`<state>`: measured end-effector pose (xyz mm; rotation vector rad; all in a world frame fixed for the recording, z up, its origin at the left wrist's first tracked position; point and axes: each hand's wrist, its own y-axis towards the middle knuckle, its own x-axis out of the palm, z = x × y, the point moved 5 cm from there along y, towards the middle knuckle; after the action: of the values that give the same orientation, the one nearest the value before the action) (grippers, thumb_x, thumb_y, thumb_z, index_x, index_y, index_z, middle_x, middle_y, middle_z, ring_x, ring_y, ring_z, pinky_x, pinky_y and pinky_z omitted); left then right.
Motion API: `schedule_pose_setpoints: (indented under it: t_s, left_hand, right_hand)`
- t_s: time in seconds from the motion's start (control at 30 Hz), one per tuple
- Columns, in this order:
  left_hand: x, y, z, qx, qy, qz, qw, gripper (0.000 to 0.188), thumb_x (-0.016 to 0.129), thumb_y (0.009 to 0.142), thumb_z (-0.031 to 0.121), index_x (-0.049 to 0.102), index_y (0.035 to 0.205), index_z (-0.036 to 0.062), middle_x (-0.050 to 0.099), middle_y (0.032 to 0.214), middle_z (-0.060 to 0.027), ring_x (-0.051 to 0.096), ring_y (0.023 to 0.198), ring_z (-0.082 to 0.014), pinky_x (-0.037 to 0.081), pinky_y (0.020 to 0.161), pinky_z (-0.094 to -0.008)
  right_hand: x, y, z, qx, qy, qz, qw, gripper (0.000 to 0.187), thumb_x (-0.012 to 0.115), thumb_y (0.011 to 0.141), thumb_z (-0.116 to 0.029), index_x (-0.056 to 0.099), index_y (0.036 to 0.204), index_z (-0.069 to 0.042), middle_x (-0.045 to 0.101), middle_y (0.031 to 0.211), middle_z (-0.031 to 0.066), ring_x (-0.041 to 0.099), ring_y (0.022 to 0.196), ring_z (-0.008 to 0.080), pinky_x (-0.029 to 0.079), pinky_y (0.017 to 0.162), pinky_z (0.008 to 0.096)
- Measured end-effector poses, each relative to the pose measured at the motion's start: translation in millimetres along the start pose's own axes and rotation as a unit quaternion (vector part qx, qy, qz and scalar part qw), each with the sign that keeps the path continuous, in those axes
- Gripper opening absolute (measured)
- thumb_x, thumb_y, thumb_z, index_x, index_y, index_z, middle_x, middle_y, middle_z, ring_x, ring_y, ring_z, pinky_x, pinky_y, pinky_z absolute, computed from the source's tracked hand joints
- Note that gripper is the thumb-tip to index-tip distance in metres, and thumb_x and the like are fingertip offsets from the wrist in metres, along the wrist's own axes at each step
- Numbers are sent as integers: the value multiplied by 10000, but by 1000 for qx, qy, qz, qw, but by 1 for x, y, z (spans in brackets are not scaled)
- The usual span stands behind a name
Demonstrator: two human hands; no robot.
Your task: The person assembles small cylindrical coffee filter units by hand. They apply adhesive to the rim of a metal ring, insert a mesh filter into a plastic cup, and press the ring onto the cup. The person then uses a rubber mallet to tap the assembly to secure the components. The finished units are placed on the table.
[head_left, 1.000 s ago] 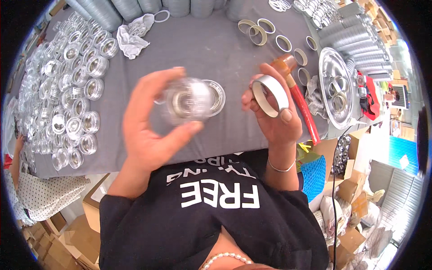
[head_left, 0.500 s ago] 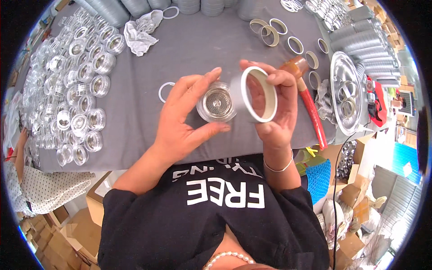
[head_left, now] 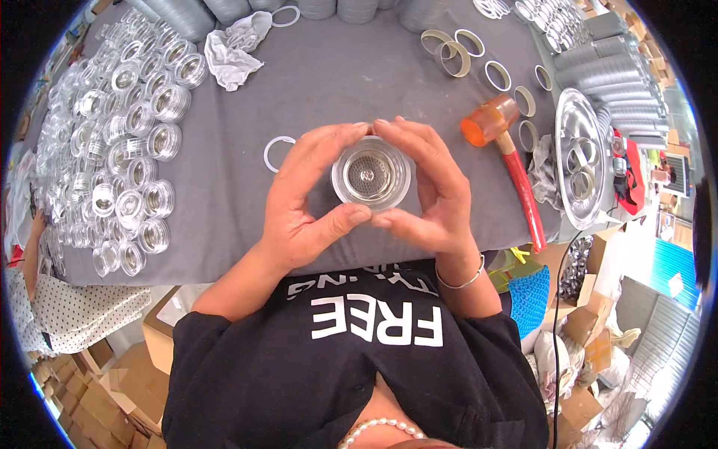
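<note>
Clear round container (head_left: 373,196), see-through and thick-rimmed, sits between a worker's two bare hands above a grey cloth-covered table (head_left: 224,187), its open face turned upward. A finely perforated metal disc (head_left: 366,176) shows at its centre. The left hand (head_left: 303,198) curves around one side, fingers arched over the far rim and thumb set at the near edge; the right hand (head_left: 441,187) mirrors it, so that the fingertips of both nearly meet, holding the container between them. A thin white ring (head_left: 266,155) lies flat on the cloth just beside the left hand.

To the right rests a mallet with a translucent amber head (head_left: 490,121) and a glossy red handle (head_left: 523,191). Beyond it, short cylindrical bands (head_left: 467,64) with beige inner walls are scattered near a shiny metal tray (head_left: 562,168) that holds more of them. Ribbed grey stacks (head_left: 609,93) rise along the table's far right side.

At left, similar clear containers (head_left: 158,199) crowd the cloth in a dense, glinting mass, with a crumpled whitish sheet (head_left: 233,60) near their far end. The worker wears a black T-shirt (head_left: 299,374), a slim silvery bangle (head_left: 471,280) and a beaded necklace (head_left: 374,423).
</note>
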<state>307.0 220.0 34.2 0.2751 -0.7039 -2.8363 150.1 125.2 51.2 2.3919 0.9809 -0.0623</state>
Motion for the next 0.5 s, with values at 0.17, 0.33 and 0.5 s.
schedule_pose_setpoints:
  t_s: [0.17,0.33,0.5]
  left_hand:
    - [2,-6,-19,-15,-14,-1,1000,746,814,855,330,536,1467,6,604,1435,-152,523,1368,-338,351,1174,-462]
    - [-11,-7,-16,-14,16,-8,1000,830,856,801,371,530,1476,15,562,1484,-146,445,1450,-344,276,1219,-474]
    - [-99,-36,-6,-132,295,145,935,898,901,725,381,524,1475,63,533,1473,-162,449,1402,-359,325,1176,-487]
  right_hand:
    - [4,-11,18,-10,-25,8,1000,840,925,686,-393,625,1369,-8,632,1353,191,593,1284,340,416,1138,471]
    - [-10,8,16,-12,-78,-87,993,860,907,724,-442,588,1400,-16,607,1397,182,556,1337,336,404,1147,481]
    - [-95,58,75,122,-429,46,894,890,887,739,-460,525,1437,-43,594,1413,180,539,1334,361,400,1142,494]
